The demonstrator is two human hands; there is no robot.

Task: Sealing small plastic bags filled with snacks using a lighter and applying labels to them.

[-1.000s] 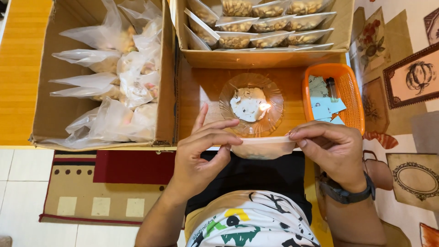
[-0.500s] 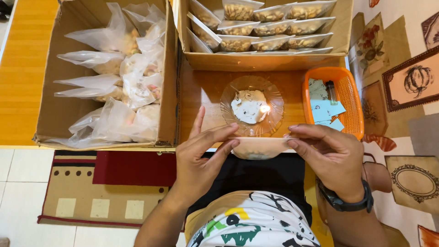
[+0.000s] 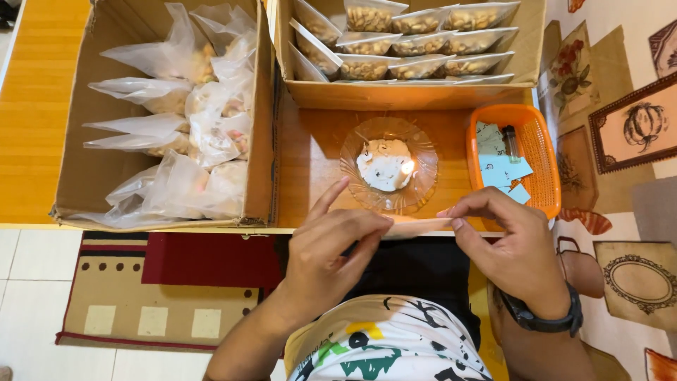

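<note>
Head cam, only view I've got. My left hand and right hand both have a closed grip on a small clear plastic bag, pinched at its two ends by thumb and fingertips. The bag sits at the near edge of the wooden worktop, long axis running left-right between the hands, both equally close. Just beyond it is a ribbed glass dish with a lit, lumpy white candle. Orange mesh basket to the right, cardboard boxes of crinkly filled bags behind.
</note>
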